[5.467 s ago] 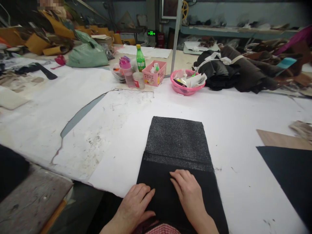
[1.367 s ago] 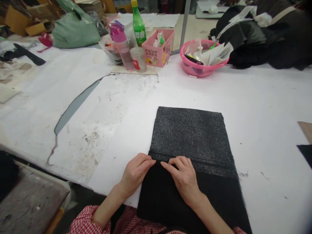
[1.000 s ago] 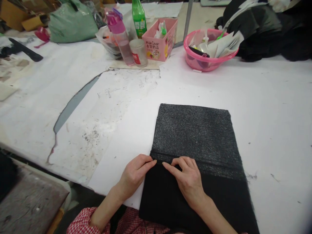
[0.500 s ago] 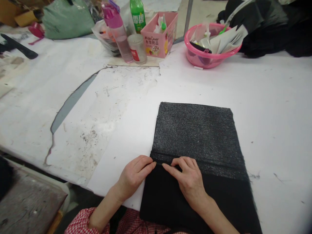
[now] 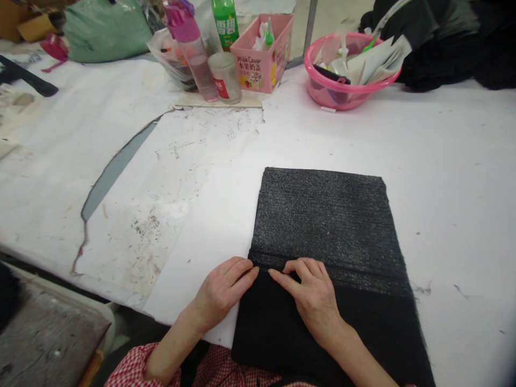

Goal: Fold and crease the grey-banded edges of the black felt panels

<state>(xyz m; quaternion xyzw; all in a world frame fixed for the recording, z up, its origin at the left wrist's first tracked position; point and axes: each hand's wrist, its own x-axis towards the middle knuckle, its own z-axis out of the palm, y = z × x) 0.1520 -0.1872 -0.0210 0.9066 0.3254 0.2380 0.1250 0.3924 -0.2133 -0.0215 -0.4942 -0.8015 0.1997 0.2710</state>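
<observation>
A black fabric panel lies on the white-covered table, its far part textured and speckled, its near part plain black and reaching down over the table's front edge. A folded ridge crosses it where the two parts meet. At the left end of that ridge, my left hand pinches the cloth between thumb and fingers. Just to its right my right hand has thumb and forefinger closed on the same ridge, the other fingers curled. The fingertips of both hands are close together but apart.
Along the back stand a purple-topped water bottle, a glass jar, a green bottle, a pink box and a pink basin of papers. Dark cloth is heaped back right. The table paper is torn at left.
Both hands keep the same hold on the black fabric, with hardly any movement. The view has shifted very slightly.
</observation>
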